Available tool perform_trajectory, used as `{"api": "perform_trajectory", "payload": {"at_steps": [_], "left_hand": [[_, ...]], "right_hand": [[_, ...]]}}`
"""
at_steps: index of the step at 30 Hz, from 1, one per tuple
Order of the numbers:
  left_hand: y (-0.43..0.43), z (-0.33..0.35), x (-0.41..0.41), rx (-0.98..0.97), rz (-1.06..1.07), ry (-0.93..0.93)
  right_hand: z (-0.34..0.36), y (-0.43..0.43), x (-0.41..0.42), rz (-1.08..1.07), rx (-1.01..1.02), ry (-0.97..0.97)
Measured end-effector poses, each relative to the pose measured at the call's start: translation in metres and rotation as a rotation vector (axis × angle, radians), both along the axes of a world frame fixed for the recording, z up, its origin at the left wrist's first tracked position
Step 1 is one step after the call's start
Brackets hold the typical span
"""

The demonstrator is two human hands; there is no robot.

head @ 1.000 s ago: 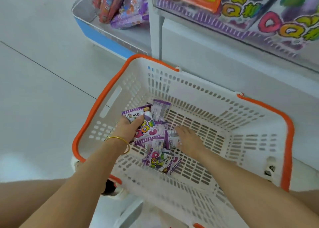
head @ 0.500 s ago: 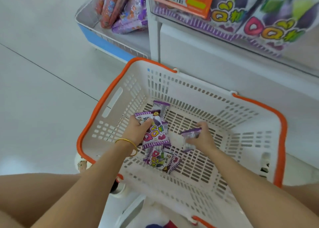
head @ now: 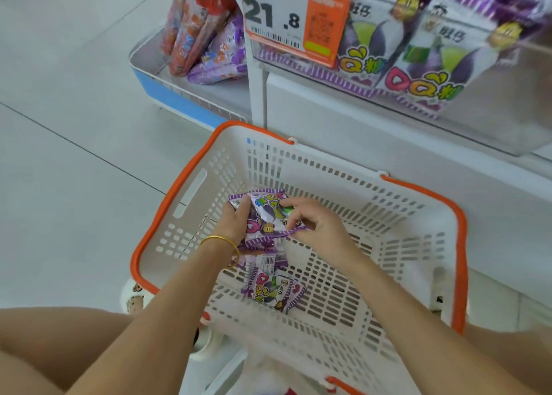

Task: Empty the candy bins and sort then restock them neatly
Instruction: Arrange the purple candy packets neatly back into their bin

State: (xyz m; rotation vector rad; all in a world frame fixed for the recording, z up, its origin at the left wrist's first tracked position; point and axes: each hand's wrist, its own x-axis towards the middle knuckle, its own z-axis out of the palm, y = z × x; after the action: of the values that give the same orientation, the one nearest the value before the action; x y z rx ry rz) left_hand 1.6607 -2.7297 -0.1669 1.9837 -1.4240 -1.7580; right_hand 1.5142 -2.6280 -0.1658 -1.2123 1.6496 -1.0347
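Observation:
A white basket with an orange rim [head: 457, 233] stands on the floor in front of me. Above its left half my left hand [head: 234, 223] grips a stack of purple candy packets [head: 265, 215]. My right hand [head: 316, 226] pinches the right edge of the same stack. More purple packets [head: 273, 291] lie loose on the basket floor below my hands. A clear shelf bin [head: 448, 119] at the top right holds upright purple packets of the same candy [head: 424, 75].
An orange and white price tag [head: 295, 21] reading 21.8 hangs on the bin front. A lower blue-edged shelf [head: 167, 93] at the top left carries red and purple snack bags [head: 203, 33]. Grey floor tiles spread to the left. My knees flank the basket.
My right hand has brought its packet over to the stack in my left hand, and both hands have risen a little. The view has tilted up toward the shelf.

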Motion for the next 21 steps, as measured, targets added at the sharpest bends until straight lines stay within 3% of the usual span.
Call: {"api": "perform_trajectory", "payload": {"at_steps": [5, 9, 14, 16, 21], "left_hand": [[-0.001, 0.002, 0.003, 0.225, 0.135, 0.209], [-0.002, 0.005, 0.006, 0.273, 0.191, 0.302], [-0.009, -0.049, 0.014, 0.157, 0.213, 0.231], [0.0, -0.016, 0.008, 0.042, 0.146, 0.195], [0.011, 0.012, 0.0, -0.146, 0.025, 0.172]], "right_hand": [[-0.002, -0.006, 0.008, 0.089, 0.017, 0.001], [-0.004, -0.012, 0.016, 0.047, 0.03, -0.079], [0.004, -0.016, 0.022, -0.072, 0.058, -0.296], [0.007, -0.02, 0.027, -0.206, 0.056, -0.375], [0.008, -0.023, 0.03, -0.404, 0.137, -0.15]]}}
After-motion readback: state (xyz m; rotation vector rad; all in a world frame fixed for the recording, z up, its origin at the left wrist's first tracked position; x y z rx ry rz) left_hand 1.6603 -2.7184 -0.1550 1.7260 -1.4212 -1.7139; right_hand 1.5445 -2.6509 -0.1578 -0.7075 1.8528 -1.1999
